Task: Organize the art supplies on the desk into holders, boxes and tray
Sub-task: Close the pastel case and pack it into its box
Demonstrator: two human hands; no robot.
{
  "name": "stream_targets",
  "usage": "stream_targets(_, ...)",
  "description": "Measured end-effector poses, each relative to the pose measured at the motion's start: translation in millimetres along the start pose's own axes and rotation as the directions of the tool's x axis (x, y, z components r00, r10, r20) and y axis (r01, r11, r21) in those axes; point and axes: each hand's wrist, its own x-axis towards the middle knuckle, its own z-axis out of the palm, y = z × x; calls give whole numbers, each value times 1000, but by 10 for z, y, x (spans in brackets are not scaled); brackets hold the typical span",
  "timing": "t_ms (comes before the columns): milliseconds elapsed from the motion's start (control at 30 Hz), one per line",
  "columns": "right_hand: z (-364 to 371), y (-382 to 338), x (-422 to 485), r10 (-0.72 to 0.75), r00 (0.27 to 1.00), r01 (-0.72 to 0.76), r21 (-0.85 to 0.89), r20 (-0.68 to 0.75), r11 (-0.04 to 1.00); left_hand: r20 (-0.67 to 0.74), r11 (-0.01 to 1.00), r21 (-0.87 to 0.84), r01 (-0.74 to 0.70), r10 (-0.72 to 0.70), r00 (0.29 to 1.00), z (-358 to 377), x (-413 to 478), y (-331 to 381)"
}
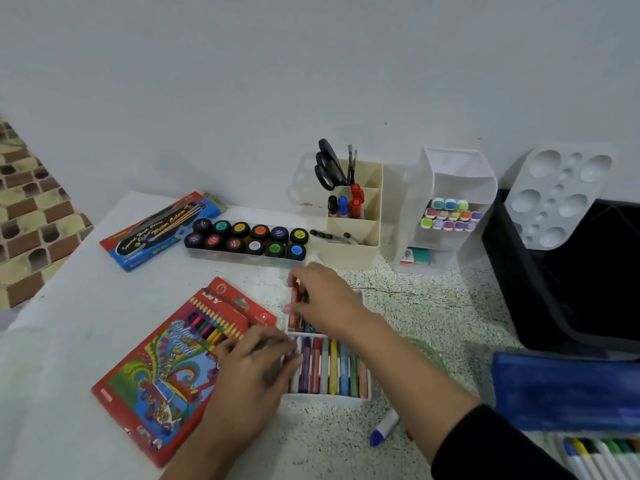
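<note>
sorting the pastels into the white pastel tray [327, 398] is the step in hand, i judge. the tray lies on the counter [69, 358] in front of the person, just beside the colour pencil box [156, 375], and it has two rows. the right hand [325, 303] reaches across to the far row. its fingers [298, 276] and thumb seem closed on the two ends of a pink-red pastel [294, 306], probably so that the stick goes down straight into its slot and does not break. the left hand [252, 365] lies over the left end of the near row [332, 370], maybe to keep the light tray from sliding (this is only my guess). its fingers are bent and blurred, and i cannot tell if they hold a stick or only press. a blue-capped marker [382, 427] lies loose on the counter near the tray, well apart from the marker holder [450, 216] by the wall, so it is not yet put away. the paint pots [247, 239] stand together in their own clear tray.
</note>
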Motion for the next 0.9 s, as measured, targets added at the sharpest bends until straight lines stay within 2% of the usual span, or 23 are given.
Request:
stream_targets(200, 155, 109, -98, -93, 981, 79, -86, -172, 993, 4, 999, -19, -42, 43, 999, -8, 21, -47)
stream_targets(267, 209, 137, -143, -149, 969, 118, -162, -198, 980, 15, 999, -24, -43, 43, 999, -11, 22, -53)
stream_targets(467, 314, 180, -418, -212, 961, 140, -352, -176, 925, 21, 999, -11, -50, 51, 999, -26, 30, -30)
stream_targets(633, 173, 91, -414, -100, 995, 94, -360, 1, 928, 24, 998, 5, -56, 56, 998, -41, 61, -23)
stream_targets(700, 86, 96, -402, -55, 997, 66, -245, 54, 967, 37, 998, -6, -64, 64, 997, -68, 77, 1)
stream_targets(767, -17, 116, -441, -14, 999, 13, 5, 37, 1000, 60, 998, -17, -56, 57, 997, -85, 91, 32)
stream_targets(833, -134, 140, -570, 38, 997, -20, 251, -68, 968, 77, 998, -23, -51, 52, 996, -89, 98, 69)
stream_targets(900, -265, 189, -782, 105, 978, -31, 370, -182, 929, 77, 998, -31, -63, 65, 995, -86, 104, 122)
